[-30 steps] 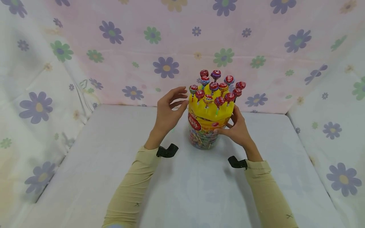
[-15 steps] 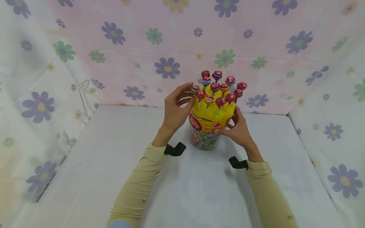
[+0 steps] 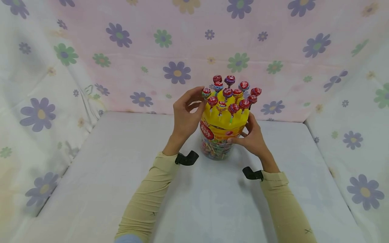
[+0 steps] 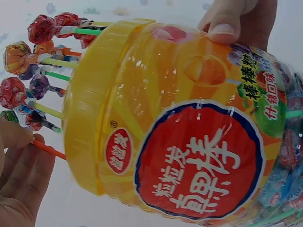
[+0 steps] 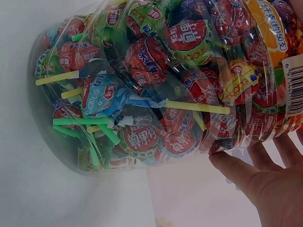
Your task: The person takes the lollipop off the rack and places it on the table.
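A clear candy jar (image 3: 216, 148) with a yellow lid (image 3: 225, 118) stands upright on the table. Several wrapped lollipops (image 3: 227, 93) stick up from the lid. At the lid's left edge, my left hand (image 3: 186, 116) pinches a green-wrapped lollipop (image 3: 206, 93). Its orange stick (image 4: 54, 152) passes between thumb and fingers in the left wrist view, with the lower end still at the lid. My right hand (image 3: 254, 136) grips the jar's right side, thumb in front. More lollipops (image 5: 142, 61) fill the jar, seen through its wall in the right wrist view.
A white-covered table (image 3: 121, 175) lies beneath the jar. Flowered cloth (image 3: 130, 64) hangs behind the table and along both sides. A black wrist mount (image 3: 186, 158) sticks out from the left sleeve, and another (image 3: 253, 173) from the right one.
My left hand has moved right from beside the jar to the lid's left edge and taken the green-wrapped lollipop by its stick. The right hand keeps its hold on the jar.
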The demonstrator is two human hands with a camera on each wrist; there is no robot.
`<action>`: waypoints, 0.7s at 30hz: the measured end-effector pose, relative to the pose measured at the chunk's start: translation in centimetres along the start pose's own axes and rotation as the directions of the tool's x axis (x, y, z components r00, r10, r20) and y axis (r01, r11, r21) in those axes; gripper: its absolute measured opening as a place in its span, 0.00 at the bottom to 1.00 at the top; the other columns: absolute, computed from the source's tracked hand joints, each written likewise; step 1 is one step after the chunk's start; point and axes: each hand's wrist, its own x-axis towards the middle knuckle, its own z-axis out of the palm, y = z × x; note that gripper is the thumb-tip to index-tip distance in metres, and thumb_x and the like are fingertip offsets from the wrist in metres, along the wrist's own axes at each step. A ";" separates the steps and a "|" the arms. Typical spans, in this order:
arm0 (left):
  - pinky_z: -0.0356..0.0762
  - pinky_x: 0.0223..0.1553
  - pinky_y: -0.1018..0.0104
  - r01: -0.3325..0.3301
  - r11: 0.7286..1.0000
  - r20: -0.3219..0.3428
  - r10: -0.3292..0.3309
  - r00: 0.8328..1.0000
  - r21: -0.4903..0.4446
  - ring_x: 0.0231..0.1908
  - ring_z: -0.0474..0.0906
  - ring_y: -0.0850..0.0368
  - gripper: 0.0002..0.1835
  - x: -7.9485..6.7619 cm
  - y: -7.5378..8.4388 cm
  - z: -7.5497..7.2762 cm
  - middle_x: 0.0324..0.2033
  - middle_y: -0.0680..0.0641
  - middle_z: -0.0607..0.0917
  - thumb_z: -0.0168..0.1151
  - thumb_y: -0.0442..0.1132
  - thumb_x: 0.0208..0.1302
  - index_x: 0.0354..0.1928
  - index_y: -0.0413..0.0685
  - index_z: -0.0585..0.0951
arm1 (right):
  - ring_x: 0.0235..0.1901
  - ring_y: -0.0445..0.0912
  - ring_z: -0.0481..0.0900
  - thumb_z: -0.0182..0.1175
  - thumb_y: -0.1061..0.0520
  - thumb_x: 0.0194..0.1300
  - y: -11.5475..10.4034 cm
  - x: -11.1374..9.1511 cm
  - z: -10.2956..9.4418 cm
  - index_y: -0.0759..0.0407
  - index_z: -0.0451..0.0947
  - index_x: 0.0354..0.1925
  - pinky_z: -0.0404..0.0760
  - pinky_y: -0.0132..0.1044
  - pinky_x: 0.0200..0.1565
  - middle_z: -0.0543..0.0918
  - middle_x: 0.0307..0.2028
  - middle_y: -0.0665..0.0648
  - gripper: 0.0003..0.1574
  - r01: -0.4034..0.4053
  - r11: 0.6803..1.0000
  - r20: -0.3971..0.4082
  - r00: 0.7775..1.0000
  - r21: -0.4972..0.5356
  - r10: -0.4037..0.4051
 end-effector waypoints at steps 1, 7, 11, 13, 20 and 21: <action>0.87 0.47 0.64 -0.006 1.000 -0.005 0.006 1.000 0.001 0.44 0.86 0.42 0.20 0.1 0.1 0.0 0.48 0.33 0.85 0.64 0.24 0.66 0.59 0.30 0.78 | 0.72 0.58 0.65 0.75 0.68 0.56 0.0 0.0 0.0 0.46 0.51 0.79 0.73 0.64 0.64 0.65 0.73 0.57 0.63 -0.001 1.000 -0.001 1.000 0.000 0.001; 0.87 0.46 0.65 0.011 1.000 -0.036 -0.011 0.999 -0.017 0.43 0.85 0.41 0.20 0.2 0.5 -0.4 0.48 0.33 0.85 0.64 0.24 0.66 0.59 0.30 0.78 | 0.73 0.57 0.65 0.75 0.67 0.55 0.1 0.0 0.0 0.45 0.51 0.79 0.73 0.64 0.64 0.66 0.73 0.56 0.63 0.005 1.000 -0.001 1.000 0.000 -0.005; 0.87 0.47 0.66 0.067 0.998 -0.038 -0.068 0.997 -0.017 0.43 0.85 0.43 0.20 -0.2 0.2 -0.7 0.49 0.34 0.85 0.64 0.24 0.66 0.60 0.31 0.78 | 0.72 0.57 0.65 0.75 0.68 0.56 0.2 0.1 -0.1 0.46 0.51 0.79 0.74 0.63 0.64 0.66 0.72 0.56 0.63 0.011 1.000 -0.003 1.000 -0.001 -0.011; 0.87 0.46 0.68 0.094 0.995 -0.039 -0.095 0.995 -0.017 0.44 0.85 0.43 0.20 -0.5 0.0 -0.9 0.49 0.35 0.85 0.64 0.25 0.67 0.60 0.32 0.79 | 0.72 0.57 0.65 0.75 0.68 0.56 0.2 0.1 -0.1 0.46 0.51 0.79 0.74 0.62 0.64 0.66 0.72 0.56 0.63 0.011 1.000 -0.001 1.000 -0.001 -0.011; 0.86 0.45 0.70 0.147 0.989 -0.048 -0.147 0.988 -0.006 0.43 0.85 0.41 0.21 -1.7 -1.2 -2.2 0.48 0.34 0.85 0.65 0.25 0.66 0.61 0.33 0.79 | 0.72 0.56 0.65 0.75 0.68 0.55 0.2 0.0 0.0 0.46 0.51 0.79 0.74 0.61 0.64 0.66 0.72 0.56 0.63 0.010 1.000 0.001 1.000 0.000 -0.010; 0.86 0.45 0.70 0.156 0.988 -0.050 -0.156 0.986 -0.006 0.43 0.85 0.41 0.21 -1.9 -1.3 -2.4 0.48 0.34 0.85 0.65 0.25 0.66 0.61 0.33 0.79 | 0.72 0.56 0.65 0.75 0.68 0.55 0.2 0.0 0.0 0.46 0.52 0.79 0.74 0.61 0.64 0.66 0.72 0.56 0.63 0.009 1.000 0.001 1.000 -0.001 -0.009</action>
